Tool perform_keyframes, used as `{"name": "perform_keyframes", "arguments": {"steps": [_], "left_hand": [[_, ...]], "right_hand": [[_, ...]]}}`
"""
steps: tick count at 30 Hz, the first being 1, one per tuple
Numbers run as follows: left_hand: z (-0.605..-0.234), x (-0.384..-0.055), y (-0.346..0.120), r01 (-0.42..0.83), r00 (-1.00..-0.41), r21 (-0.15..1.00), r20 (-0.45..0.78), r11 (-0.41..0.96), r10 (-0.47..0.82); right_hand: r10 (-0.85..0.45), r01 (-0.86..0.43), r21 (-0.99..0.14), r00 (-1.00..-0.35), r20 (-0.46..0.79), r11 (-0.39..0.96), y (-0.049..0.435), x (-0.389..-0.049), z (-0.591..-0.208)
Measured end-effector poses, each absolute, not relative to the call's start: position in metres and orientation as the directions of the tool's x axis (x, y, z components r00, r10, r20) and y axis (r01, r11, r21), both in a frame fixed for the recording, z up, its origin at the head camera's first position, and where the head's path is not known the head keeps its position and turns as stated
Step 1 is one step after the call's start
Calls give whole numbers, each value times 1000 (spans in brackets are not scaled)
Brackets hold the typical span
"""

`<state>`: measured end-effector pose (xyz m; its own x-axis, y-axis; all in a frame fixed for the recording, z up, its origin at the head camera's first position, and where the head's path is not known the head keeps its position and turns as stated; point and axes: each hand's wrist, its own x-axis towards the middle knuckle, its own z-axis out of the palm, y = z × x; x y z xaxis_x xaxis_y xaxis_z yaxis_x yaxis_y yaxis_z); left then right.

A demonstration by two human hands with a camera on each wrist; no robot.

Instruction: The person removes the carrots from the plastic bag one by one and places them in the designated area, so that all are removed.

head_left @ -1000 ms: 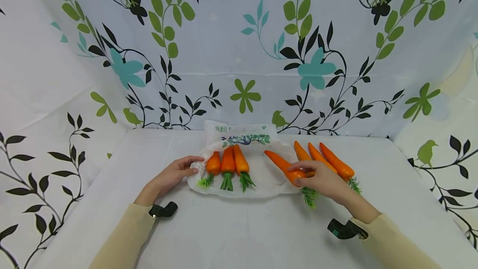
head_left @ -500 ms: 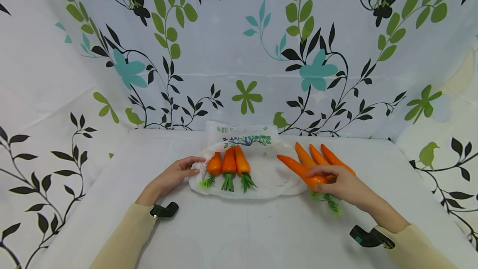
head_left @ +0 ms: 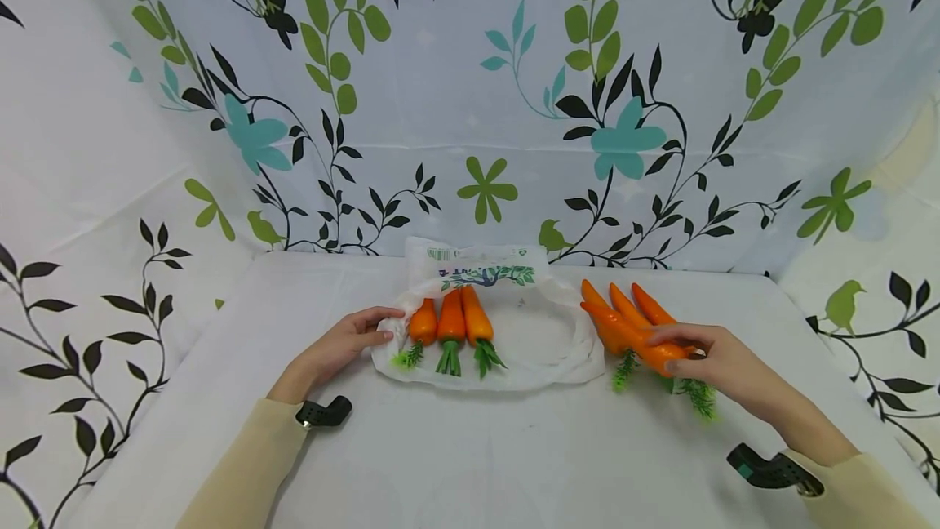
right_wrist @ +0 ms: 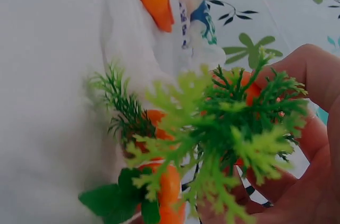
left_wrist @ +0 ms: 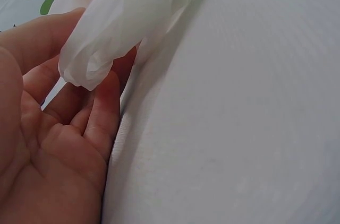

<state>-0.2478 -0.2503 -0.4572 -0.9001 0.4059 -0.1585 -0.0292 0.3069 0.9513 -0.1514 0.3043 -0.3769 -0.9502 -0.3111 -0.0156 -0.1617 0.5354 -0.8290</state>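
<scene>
My left hand (head_left: 339, 351) holds the left edge of a white plastic bag (head_left: 547, 349), whose gathered rim (left_wrist: 127, 17) sits among the fingers in the left wrist view. Inside the bag's mouth lie three carrots (head_left: 450, 317), green tops towards me. My right hand (head_left: 727, 366) grips another carrot (head_left: 637, 340) near its leafy end, tip pointing left and away. That carrot lies across a group of other carrots (head_left: 649, 304) right of the bag, partly hiding them. Its leafy top (right_wrist: 228, 112) fills the middle of the right wrist view and covers part of the fingers.
A white cloth covers the table (head_left: 470, 455). Behind it hangs a patterned curtain (head_left: 441, 104) with leaves and birds. Dark wrist cameras (head_left: 774, 470) are strapped at both sleeves.
My right hand has carried its carrot rightwards, away from over the bag to the group of carrots beside it. The left hand stays at the bag's edge.
</scene>
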Motion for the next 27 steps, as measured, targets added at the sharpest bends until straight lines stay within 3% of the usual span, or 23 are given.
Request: {"name": "perform_keyframes", "arguments": {"steps": [10,27], "left_hand": [[-457,-248,-250,-26,-895,952,-158,304,417],[-458,-249,-250,-20,-897,950,-154,311,414]], "right_hand": [[-230,-142,-805,-973,6,576,341,-156,-382],[-67,16,-797,-995,-71,604,383,-175,-408]]}}
